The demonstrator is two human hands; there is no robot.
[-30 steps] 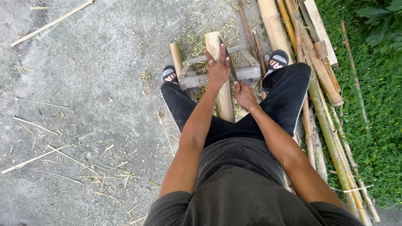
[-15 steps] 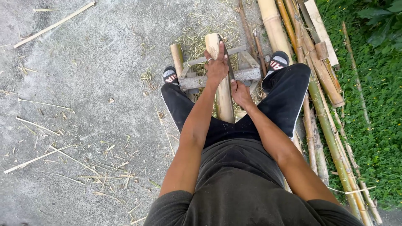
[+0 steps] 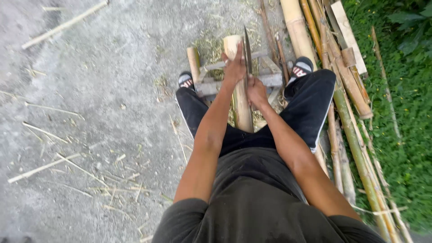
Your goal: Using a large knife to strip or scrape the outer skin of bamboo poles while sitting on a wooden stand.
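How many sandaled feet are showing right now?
2: the left sandal beside the short bamboo stub, the right sandal next to the thick bamboo pole. Both are partly hidden by the trouser legs.

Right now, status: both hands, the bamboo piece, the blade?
Left hand gripping the bamboo piece near its top. Right hand on the blade, blade upright beside the bamboo. Wooden stand under the work; bamboo poles stacked right.
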